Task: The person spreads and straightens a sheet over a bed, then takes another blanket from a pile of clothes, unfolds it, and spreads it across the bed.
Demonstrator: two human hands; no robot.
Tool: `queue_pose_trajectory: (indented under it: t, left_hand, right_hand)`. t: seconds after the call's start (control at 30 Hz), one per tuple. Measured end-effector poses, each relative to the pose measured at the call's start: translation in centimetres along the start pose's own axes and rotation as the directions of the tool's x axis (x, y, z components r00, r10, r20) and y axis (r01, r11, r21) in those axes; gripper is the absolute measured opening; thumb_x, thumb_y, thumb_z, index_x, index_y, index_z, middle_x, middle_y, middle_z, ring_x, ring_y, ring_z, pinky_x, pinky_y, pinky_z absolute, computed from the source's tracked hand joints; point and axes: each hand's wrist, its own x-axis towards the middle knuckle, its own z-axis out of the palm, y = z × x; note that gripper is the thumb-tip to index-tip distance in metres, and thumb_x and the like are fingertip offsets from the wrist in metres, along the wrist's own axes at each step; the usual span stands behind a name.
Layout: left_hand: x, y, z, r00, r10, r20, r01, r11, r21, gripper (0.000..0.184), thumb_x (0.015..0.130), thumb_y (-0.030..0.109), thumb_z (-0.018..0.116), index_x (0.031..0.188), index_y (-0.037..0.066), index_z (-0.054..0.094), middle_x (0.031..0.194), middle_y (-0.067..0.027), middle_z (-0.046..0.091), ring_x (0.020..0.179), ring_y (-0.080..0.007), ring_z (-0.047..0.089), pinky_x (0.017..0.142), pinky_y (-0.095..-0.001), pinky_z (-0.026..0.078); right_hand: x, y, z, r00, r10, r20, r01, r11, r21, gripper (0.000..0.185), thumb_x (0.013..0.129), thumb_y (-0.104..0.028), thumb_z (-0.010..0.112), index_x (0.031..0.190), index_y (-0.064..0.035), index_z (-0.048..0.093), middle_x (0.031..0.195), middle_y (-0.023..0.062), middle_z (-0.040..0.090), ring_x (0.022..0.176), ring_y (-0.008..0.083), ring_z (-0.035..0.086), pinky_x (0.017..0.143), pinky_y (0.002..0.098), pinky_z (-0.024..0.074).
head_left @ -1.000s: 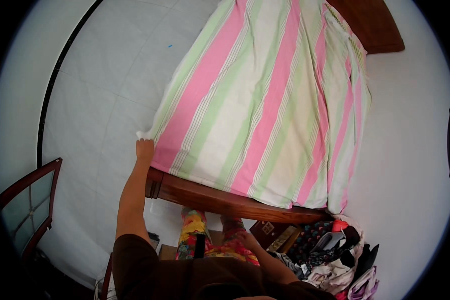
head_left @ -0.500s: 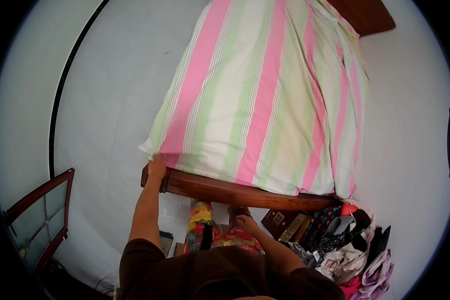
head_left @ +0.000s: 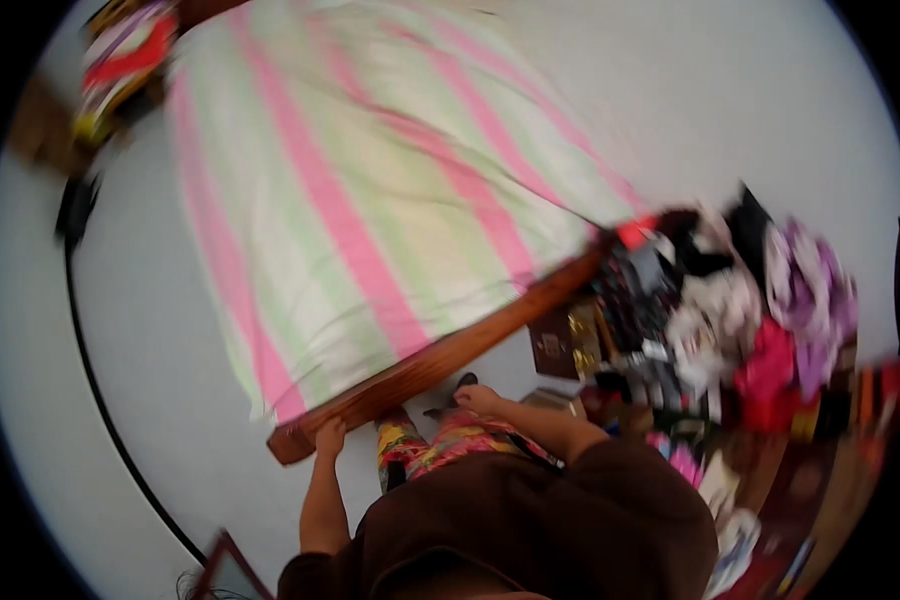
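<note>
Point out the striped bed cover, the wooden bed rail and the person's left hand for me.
Striped bed cover (head_left: 365,205), head view: middle of its top surface.
Wooden bed rail (head_left: 438,364), head view: middle of its length.
Left hand (head_left: 331,434), head view: middle of the hand.

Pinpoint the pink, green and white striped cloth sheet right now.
In the head view, the sheet spreads from upper left to centre, its near edge along the long reddish-brown wooden footboard, just beyond the bare left hand.
</note>
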Motion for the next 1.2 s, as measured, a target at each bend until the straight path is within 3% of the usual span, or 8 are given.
queue_pose_trajectory:
  t: [0.13, 0.23, 0.4, 0.43, 0.6, 0.8, 1.0, 1.2]
  left_hand:
    - [-1.5, -0.6, 0.9, 0.950, -0.036, 0.311, -0.005, 0.991, 0.131, 0.035, 0.078, 0.027, 0.059, 0.102, 0.002, 0.061, 0.097, -0.0217, 0.060, 0.095, -0.0345, 0.057, 0.084, -0.0386, 0.044]
    - [-2.6, 4.2, -0.6, 0.944, -0.055, 0.324, -0.011, 0.980, 0.198, 0.036, 0.077, 0.028, 0.059, 0.102, 0.003, 0.062, 0.098, -0.0205, 0.061, 0.096, -0.0329, 0.058, 0.084, -0.0383, 0.045]
    - [1.6, 10.3, -0.6, 0.931, -0.196, 0.308, 0.106, 0.953, 0.284, 0.037, 0.077, 0.029, 0.057, 0.102, 0.002, 0.062, 0.098, -0.0193, 0.062, 0.098, -0.0311, 0.058, 0.082, -0.0370, 0.046]
    - [2.2, 12.6, -0.8, 0.966, -0.080, 0.246, -0.012, 0.935, 0.354, 0.039, 0.078, 0.030, 0.056, 0.104, 0.002, 0.061, 0.090, -0.0180, 0.064, 0.086, -0.0291, 0.062, 0.075, -0.0350, 0.048]
    - [6.8, 24.3, 1.7, 0.958, 0.012, 0.286, -0.062, 0.984, 0.167, 0.038, 0.079, 0.024, 0.056, 0.111, 0.003, 0.058, 0.070, -0.0116, 0.061, 0.059, -0.0173, 0.057, 0.060, -0.0317, 0.047]
    - [7.5, 35.3, 8.4, 0.892, 0.222, 0.394, -0.204, 0.975, -0.089, 0.033, 0.085, 0.016, 0.054, 0.115, 0.003, 0.055, 0.082, -0.0087, 0.062, 0.066, -0.0137, 0.056, 0.059, -0.0274, 0.047]
    - [6.8, 36.4, 9.9, 0.787, 0.303, 0.537, -0.474, 0.855, 0.212, 0.038, 0.078, 0.023, 0.058, 0.110, 0.001, 0.058, 0.082, -0.0140, 0.065, 0.076, -0.0223, 0.062, 0.069, -0.0327, 0.049]
    - [10.3, 28.5, 3.0, 0.837, 0.206, 0.507, -0.456, 0.775, 0.438, 0.039, 0.077, 0.024, 0.058, 0.108, 0.001, 0.059, 0.084, -0.0152, 0.065, 0.080, -0.0245, 0.062, 0.071, -0.0339, 0.049]
  right_hand:
    - [-0.6, 6.1, -0.4, 0.951, -0.143, -0.275, 0.138, 0.990, -0.040, 0.026, 0.082, -0.026, 0.053, 0.101, -0.0087, 0.059, 0.094, 0.0122, 0.062, 0.089, 0.0288, 0.059, 0.076, 0.0376, 0.0455]
    - [-4.5, 9.2, -2.7, 0.938, -0.009, -0.348, 0.075, 0.981, 0.177, 0.028, 0.082, -0.027, 0.053, 0.102, -0.0089, 0.059, 0.095, 0.0129, 0.062, 0.090, 0.0299, 0.058, 0.078, 0.0376, 0.0452]
    - [-11.3, 16.1, -6.9, 0.819, 0.049, -0.572, 0.042, 0.989, 0.145, 0.029, 0.081, -0.026, 0.053, 0.104, -0.0090, 0.059, 0.098, 0.0136, 0.061, 0.092, 0.0313, 0.057, 0.081, 0.0384, 0.0445]
    - [-12.9, 17.4, -8.4, 0.779, 0.076, -0.622, 0.006, 0.992, 0.128, 0.029, 0.081, -0.025, 0.052, 0.104, -0.0090, 0.059, 0.099, 0.0136, 0.061, 0.092, 0.0315, 0.057, 0.081, 0.0386, 0.0445]
    - [-23.7, 23.4, -17.2, 0.357, 0.227, -0.906, 0.029, 0.967, 0.254, 0.029, 0.080, -0.023, 0.054, 0.102, -0.0052, 0.059, 0.094, 0.0144, 0.060, 0.085, 0.0312, 0.057, 0.076, 0.0388, 0.0454]
    - [-34.6, 28.5, -24.0, -0.106, 0.358, -0.928, 0.203, 0.921, 0.332, 0.026, 0.080, -0.018, 0.058, 0.101, -0.0032, 0.059, 0.084, 0.0107, 0.059, 0.074, 0.0212, 0.058, 0.067, 0.0312, 0.0458]
    - [-42.0, 29.3, -29.3, -0.421, 0.340, -0.841, 0.213, 0.938, 0.273, 0.036, 0.078, -0.017, 0.059, 0.110, -0.0032, 0.052, 0.100, 0.0161, 0.055, 0.089, 0.0284, 0.054, 0.077, 0.0337, 0.0443]
    - [-51.8, 27.6, -38.8, -0.745, 0.301, -0.595, 0.245, 0.953, 0.177, 0.052, 0.077, -0.020, 0.061, 0.122, -0.0013, 0.041, 0.114, 0.0201, 0.046, 0.088, 0.0284, 0.053, 0.080, 0.0356, 0.0429]
